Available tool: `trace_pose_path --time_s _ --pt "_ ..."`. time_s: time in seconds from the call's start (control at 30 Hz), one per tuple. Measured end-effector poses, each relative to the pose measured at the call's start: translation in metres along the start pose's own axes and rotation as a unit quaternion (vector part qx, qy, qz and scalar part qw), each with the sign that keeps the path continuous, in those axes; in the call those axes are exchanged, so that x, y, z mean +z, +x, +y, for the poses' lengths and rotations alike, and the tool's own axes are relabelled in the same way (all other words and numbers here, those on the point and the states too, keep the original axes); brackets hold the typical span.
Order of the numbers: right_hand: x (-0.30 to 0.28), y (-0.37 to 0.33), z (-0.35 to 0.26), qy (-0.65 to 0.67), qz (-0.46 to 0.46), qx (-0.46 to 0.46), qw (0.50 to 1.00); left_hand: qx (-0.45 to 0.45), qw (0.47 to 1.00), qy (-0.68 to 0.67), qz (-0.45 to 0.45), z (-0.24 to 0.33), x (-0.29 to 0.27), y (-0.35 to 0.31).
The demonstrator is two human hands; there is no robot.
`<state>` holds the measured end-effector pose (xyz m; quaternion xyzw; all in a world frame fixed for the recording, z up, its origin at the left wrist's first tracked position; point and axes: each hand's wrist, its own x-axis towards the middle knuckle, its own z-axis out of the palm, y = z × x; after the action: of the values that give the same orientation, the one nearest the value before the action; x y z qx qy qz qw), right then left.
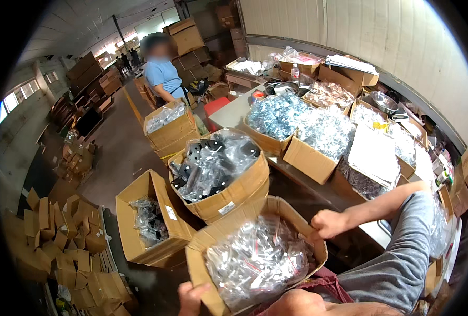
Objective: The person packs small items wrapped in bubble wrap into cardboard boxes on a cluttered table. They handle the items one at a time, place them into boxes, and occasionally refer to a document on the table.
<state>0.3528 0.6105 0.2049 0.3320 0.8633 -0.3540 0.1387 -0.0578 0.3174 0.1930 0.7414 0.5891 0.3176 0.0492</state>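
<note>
An open cardboard box [205,268] is tilted in front of me, filled with clear plastic bags [257,258] of small silvery pieces. At its near left corner, my left hand [192,296] is closed on the cardboard edge, partly cut off by the lower border. My right hand [328,225] forms a closed grip at the box's upper right rim, its forearm reaching in from the right. Beyond this box stands a larger carton [234,195] of bagged black parts. Left of it, another open carton [165,239] contains bagged dark items.
Along the right runs a worktable [231,113] crowded with cartons of bagged parts [276,118] and white sheets [373,152]. A person in a blue shirt [163,76] sits beyond, near a bag-filled carton [165,118]. Empty cartons [68,231] pile up at lower left.
</note>
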Motion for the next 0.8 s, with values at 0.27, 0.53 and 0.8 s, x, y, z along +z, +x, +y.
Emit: trace_pose_path --time_s 0.27,0.53,0.8 --pt "-0.153 -0.119 0.016 -0.132 0.134 -0.098 0.977 -0.347 0.81 -0.43 0.197 0.177 0.018 0.148" --pt "-0.168 -0.157 0.1 -0.133 0.177 -0.097 0.97 -0.436 0.758 -0.476 0.094 0.192 0.053 0.221" --pt "-0.191 -0.143 0.128 -0.162 0.183 -0.068 0.967 -0.391 0.796 -0.456 0.079 0.159 0.071 0.271"
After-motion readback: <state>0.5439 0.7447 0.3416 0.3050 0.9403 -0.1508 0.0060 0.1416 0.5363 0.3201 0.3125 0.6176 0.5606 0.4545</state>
